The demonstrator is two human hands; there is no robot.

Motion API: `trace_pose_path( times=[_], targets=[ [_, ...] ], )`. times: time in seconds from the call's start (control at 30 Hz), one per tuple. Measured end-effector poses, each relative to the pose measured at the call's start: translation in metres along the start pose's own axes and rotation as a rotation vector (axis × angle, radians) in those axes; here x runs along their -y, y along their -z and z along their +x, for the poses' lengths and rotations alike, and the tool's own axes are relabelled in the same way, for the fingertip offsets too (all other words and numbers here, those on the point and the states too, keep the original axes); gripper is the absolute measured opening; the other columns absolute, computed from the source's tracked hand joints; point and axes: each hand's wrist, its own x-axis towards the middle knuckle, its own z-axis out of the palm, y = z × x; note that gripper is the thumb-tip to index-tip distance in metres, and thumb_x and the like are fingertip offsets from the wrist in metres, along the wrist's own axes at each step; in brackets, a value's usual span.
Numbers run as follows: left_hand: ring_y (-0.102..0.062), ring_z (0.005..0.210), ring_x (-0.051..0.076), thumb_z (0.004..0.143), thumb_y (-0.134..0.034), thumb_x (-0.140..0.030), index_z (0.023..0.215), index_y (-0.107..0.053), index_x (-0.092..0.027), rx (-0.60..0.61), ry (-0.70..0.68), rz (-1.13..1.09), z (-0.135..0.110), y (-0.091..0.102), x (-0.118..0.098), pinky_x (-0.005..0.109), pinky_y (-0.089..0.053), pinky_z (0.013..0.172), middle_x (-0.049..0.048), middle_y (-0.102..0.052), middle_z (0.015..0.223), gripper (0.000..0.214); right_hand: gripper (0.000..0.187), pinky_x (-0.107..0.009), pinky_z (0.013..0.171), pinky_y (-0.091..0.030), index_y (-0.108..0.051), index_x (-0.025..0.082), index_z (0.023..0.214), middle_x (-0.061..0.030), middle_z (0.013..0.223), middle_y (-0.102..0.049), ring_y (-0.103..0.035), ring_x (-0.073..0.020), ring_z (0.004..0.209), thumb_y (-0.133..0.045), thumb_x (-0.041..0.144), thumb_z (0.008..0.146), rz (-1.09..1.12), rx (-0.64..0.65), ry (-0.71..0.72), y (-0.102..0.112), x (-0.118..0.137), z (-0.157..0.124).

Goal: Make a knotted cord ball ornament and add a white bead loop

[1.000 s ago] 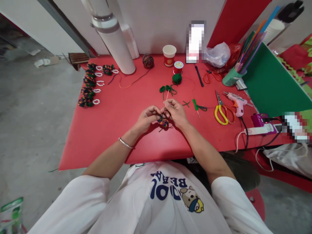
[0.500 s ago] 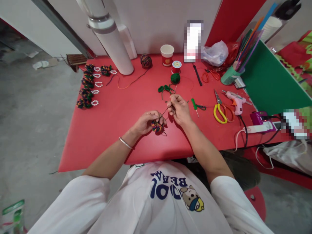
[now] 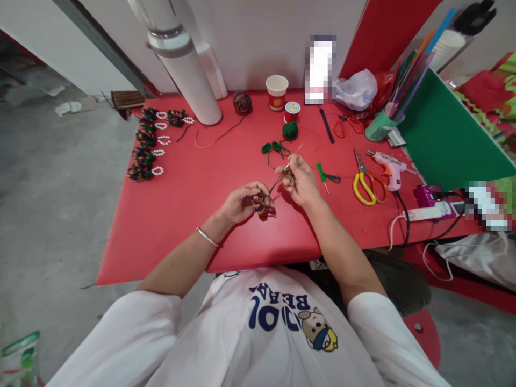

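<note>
Multicoloured yarn piece [image 3: 258, 204] rests in a person's left hand [image 3: 241, 202] near the centre of the frame, over a red counter [image 3: 181, 183], with a dark strand [image 3: 277, 185] stretched from it toward the right hand [image 3: 300, 180]. The left grip is closed, fingers pinching the bunched yarn; the right grip is closed too, thumb and finger on a slim needle-like tool [image 3: 286, 167], its exact type too small to tell. The step in hand appears to be drawing the strand taut with the tool. The next move would seem to call for a firm left pinch and even tension from the right, so that the strand neither slips nor snags. Green yarn loops [image 3: 273, 148] and a green yarn ball [image 3: 289, 130] lie beyond the hands, toward upper centre; scissors [image 3: 363, 170] lie right of centre. At the left of the frame, similar yarn pieces [image 3: 142, 155] with white beaded loops [image 3: 160, 126] line the counter's edge.
</note>
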Motion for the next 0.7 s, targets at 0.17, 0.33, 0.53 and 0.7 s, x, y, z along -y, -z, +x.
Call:
trace_pose_path(
  times=[0.17,0.33,0.53,0.7],
  targets=[
    [-0.069,0.065,0.027,0.078,-0.072,-0.039,0.07,-0.067,-0.014,0.017,-0.012,-0.009,0.0,-0.002,-0.001,0.042,-0.058,0.064,0.0084,-0.064,0.065,0.027,0.035,-0.016,0.035,-0.019,-0.046,0.027,0.096,0.0131,0.061,-0.056,-0.035,-0.0027,0.036,-0.07,0.052,0.095,0.047,0.036,-0.002,0.007,0.002,0.003],
    [-0.067,0.066,0.026,0.08,-0.07,-0.038,0.068,-0.067,-0.014,-0.002,-0.026,-0.029,0.0,-0.003,-0.002,0.041,-0.056,0.067,0.0077,-0.061,0.063,0.027,0.036,-0.017,0.037,-0.021,-0.048,0.027,0.096,0.0127,0.059,-0.051,-0.036,-0.0036,0.038,-0.076,0.048,0.091,0.088,0.09,0.036,0.013,0.004,0.005],
    [-0.064,0.063,0.024,0.079,-0.07,-0.036,0.068,-0.067,-0.015,-0.03,-0.006,-0.081,-0.001,-0.002,-0.004,0.04,-0.055,0.063,0.0064,-0.059,0.063,0.025,0.035,-0.017,0.037,-0.018,-0.048,0.027,0.095,0.0139,0.055,-0.041,-0.03,-0.0042,0.037,-0.075,0.05,0.092,0.055,0.102,0.052,0.013,0.003,0.006],
    [-0.063,0.062,0.021,0.078,-0.072,-0.032,0.062,-0.063,-0.015,-0.065,-0.013,-0.081,0.001,0.0,-0.004,0.036,-0.055,0.061,0.0051,-0.055,0.06,0.024,0.035,-0.017,0.038,-0.023,-0.051,0.026,0.094,0.0131,0.056,-0.045,-0.034,-0.0049,0.04,-0.075,0.052,0.091,0.0,0.071,0.06,0.008,0.0,0.005]
  ],
)
